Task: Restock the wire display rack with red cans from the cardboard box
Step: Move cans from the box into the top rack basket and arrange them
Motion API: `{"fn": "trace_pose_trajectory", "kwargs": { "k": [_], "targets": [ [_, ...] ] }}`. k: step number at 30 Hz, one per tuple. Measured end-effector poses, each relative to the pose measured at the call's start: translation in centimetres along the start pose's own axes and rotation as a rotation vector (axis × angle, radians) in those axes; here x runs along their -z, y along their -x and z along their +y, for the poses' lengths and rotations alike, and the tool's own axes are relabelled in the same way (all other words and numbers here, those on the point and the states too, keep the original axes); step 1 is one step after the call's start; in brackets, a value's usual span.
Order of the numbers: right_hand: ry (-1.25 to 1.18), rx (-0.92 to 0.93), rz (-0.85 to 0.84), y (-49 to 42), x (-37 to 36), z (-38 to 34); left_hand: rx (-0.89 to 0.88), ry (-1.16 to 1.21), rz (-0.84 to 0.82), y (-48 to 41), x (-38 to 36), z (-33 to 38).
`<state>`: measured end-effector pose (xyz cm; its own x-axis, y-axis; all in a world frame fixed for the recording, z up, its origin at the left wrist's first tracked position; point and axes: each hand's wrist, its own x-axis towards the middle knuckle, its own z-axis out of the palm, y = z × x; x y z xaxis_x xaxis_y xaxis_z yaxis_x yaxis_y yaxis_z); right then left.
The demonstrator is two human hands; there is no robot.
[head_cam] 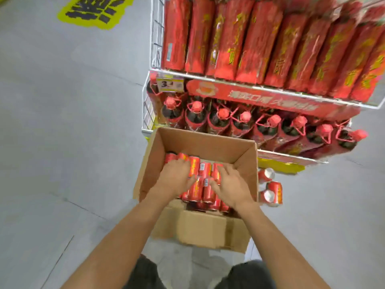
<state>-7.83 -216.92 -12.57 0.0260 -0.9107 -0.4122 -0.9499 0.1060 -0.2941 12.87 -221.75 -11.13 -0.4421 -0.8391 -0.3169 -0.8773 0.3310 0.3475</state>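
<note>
An open cardboard box (pixel 208 142) stands on the floor in front of the white wire display rack (pixel 239 85). Inside it lie several red cans (pixel 205 171) on their sides. Both my hands are down in the box. My left hand (pixel 177 178) rests on the cans at the left, fingers curled over them. My right hand (pixel 231 182) lies on the cans at the right, fingers spread against them. Whether either hand has a firm grip on a can is not clear.
Three loose red cans (pixel 270 187) lie on the grey floor right of the box. The rack's upper shelf holds red cartons (pixel 256 38); the lower one holds dark bottles (pixel 245 122) with red caps. A yellow floor sticker (pixel 95 11) lies far left. My knees show at the bottom.
</note>
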Motion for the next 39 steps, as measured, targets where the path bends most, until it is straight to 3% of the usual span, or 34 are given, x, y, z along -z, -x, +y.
{"fn": "trace_pose_trajectory", "kwargs": {
  "k": [4, 8, 13, 22, 26, 32, 39],
  "targets": [
    [0.007, -0.087, -0.074, -5.9, -9.1, 3.5, 0.068, -0.014, -0.118, -5.5, -10.8, -2.8],
    [0.029, -0.14, -0.143, -9.7, -13.6, 5.0, 0.164, 0.02, -0.197, -9.5, -16.6, -4.0],
    [0.058, -0.197, -0.235, -10.7, -14.9, 5.8, 0.243, 0.069, -0.318, -11.3, -18.5, -3.4],
    [-0.259, -0.42, -0.286, -13.3, -17.1, 6.6, 0.442, 0.328, -0.256, -13.0, -21.4, -4.0],
    [-0.354, -0.49, -0.235, -13.0, -17.2, 7.1, 0.513, 0.447, -0.233, -12.7, -21.4, -4.4],
    [-0.561, -0.377, -0.01, -8.8, -9.3, 5.5, 0.48, 0.709, 0.012, -9.8, -13.8, -3.0],
    [-0.681, -0.164, 0.236, 3.9, 13.9, -1.9, 0.274, 0.792, 0.205, -0.2, 11.7, 5.9]
  ]
}}
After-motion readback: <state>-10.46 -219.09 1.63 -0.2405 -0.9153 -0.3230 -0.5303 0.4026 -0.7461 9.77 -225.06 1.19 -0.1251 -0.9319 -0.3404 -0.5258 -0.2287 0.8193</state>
